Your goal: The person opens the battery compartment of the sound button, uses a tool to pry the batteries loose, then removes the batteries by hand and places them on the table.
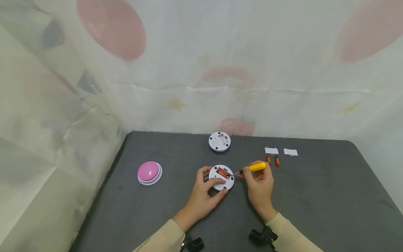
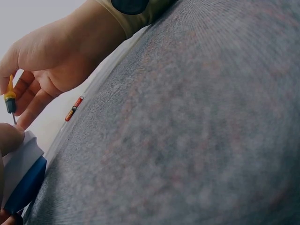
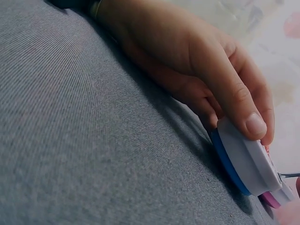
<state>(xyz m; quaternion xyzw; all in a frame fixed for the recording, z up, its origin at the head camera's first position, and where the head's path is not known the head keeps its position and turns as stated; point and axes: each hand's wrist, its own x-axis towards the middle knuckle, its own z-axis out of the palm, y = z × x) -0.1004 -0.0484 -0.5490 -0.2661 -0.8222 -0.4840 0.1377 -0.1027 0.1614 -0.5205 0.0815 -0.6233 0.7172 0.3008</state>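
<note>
My left hand [image 1: 202,196] grips a round white push-button device [image 1: 230,182] by its rim, white underside up. In the right wrist view its blue top [image 3: 229,165] faces down, close over the table. Two red-and-orange batteries [image 1: 223,173] lie side by side in the open compartment. With thumb and fingers, my right hand [image 1: 260,189] pinches a screwdriver [image 1: 258,167] by its yellow handle. Its thin metal tip [image 1: 233,174] meets the device at the batteries' right end; in the left wrist view the lower shaft passes behind my left thumb [image 2: 10,138].
A pink-topped button [image 1: 148,171] stands at the left. Another white device [image 1: 219,141] lies underside up at the back edge, its compartment bare. Two white covers [image 1: 271,151] and two loose batteries [image 1: 277,161] lie at the back right of the grey table [image 1: 327,196].
</note>
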